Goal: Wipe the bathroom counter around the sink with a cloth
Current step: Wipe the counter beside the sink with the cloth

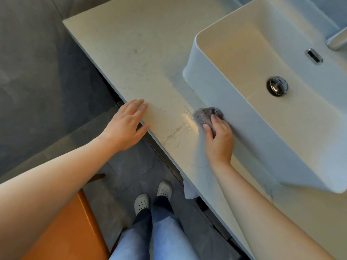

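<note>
A pale marble counter (pixel 131 59) runs from upper left to lower right. On it stands a white rectangular vessel sink (pixel 277 117). My right hand (pixel 218 136) grips a bunched grey cloth (pixel 205 115) and holds it on the counter right against the sink's front wall. A wet streak shines on the counter just left of the cloth. My left hand (pixel 127 124) rests open on the counter's front edge, fingers straight, apart from the cloth.
A chrome drain plug (pixel 277 85), an overflow slot (pixel 315 56) and part of a faucet (pixel 337 39) are in the sink area. A white rag (pixel 189 190) hangs over the counter's edge under my right forearm. Grey floor tiles, my feet and an orange object (pixel 75 233) lie below.
</note>
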The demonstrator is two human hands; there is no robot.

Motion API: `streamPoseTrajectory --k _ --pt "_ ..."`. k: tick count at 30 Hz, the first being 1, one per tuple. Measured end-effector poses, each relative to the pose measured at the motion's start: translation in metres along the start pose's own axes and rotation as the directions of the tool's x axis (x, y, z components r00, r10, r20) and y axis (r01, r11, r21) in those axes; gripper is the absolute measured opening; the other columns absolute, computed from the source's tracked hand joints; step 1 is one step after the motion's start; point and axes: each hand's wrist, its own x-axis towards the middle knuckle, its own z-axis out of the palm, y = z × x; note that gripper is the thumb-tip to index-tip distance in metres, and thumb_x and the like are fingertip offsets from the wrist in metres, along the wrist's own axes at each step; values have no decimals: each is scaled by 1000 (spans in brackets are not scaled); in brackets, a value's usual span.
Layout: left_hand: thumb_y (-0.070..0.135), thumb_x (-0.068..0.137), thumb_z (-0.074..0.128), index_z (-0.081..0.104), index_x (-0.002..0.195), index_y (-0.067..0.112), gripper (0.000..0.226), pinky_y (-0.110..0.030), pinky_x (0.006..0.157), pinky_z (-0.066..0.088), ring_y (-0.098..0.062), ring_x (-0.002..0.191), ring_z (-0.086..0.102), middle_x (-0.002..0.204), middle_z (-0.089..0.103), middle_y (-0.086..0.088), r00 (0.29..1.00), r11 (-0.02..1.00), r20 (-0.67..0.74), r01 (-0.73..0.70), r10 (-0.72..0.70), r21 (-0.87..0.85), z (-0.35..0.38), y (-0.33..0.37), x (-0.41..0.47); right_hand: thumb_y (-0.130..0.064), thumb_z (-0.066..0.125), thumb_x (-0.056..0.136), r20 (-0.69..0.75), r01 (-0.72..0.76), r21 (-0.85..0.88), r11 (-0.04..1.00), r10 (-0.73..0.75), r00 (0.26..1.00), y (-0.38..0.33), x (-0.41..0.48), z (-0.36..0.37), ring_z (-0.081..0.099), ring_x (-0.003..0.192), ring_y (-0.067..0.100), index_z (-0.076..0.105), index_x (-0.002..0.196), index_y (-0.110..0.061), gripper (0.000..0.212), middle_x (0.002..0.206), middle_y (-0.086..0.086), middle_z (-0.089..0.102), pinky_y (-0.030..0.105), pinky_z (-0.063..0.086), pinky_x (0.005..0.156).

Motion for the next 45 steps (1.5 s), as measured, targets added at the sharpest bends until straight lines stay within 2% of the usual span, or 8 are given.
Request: streamPoseTrajectory --k 6,13,20,30,35,38,41,45 --pt "63 85 28 29 148 12 81 -40 118 13 -27 144 16 155 25 -9 999 1000 36 23 -23 16 3 -2 14 -29 47 96 -51 20 -14 1000 -20 999 3 -1 16 47 126 32 58 126 -4 41 133 12 57 37 32 108" --pt "66 78 40 45 137 16 77 -43 108 32 -26 132 30 141 39 -2 997 997 -10 77 -77 8 3 -1 22 -19 51 94 -23 16 32 999 -16 1000 -1 11 21 47 127 31 58 125 -3 36 131 11 58 28 27 107" --pt "64 82 39 41 138 16 74 -45 109 30 -28 132 30 145 35 -3 997 995 -5 77 -77 61 9 0 19 -19 52 92 -62 33 40 999 -30 998 -4 16 28 51 123 32 62 122 -3 34 127 11 61 34 36 105" --pt "61 88 34 35 144 12 74 -46 115 23 -30 139 24 150 31 -7 998 989 64 -4 -6 146 13 -11 17 -27 46 94 54 114 56 992 -117 992 -26 -35 29 52 123 22 63 121 -8 37 124 4 63 26 33 107" --pt "54 93 28 35 146 13 67 -47 115 22 -31 141 22 155 27 -11 999 983 33 -44 39 180 -1 -23 20 -19 58 88 96 139 117 983 -151 984 -44 -68 31 54 113 13 69 112 -11 28 115 -1 68 15 34 104" --pt "57 93 21 22 150 14 71 -45 119 6 -30 146 7 159 13 -12 1000 976 9 20 -23 216 -5 -33 27 -9 70 81 180 -22 264 964 -27 983 -58 -73 24 59 104 2 73 105 -18 26 107 -11 68 19 44 97" --pt "65 89 12 10 152 15 80 -41 119 -2 -26 147 -5 160 1 -9 998 971 58 -16 2 238 -5 -41 34 -10 69 83 299 -324 455 829 201 933 -74 -66 8 64 98 -2 72 104 -22 24 101 -12 70 21 51 90" --pt "69 85 10 5 152 17 85 -40 119 -5 -23 146 -9 160 -3 -6 995 971 88 -57 38 234 0 -45 37 -11 68 85 81 -311 527 791 317 945 -79 -32 -13 63 97 -6 68 109 -20 25 102 -13 69 12 47 87"
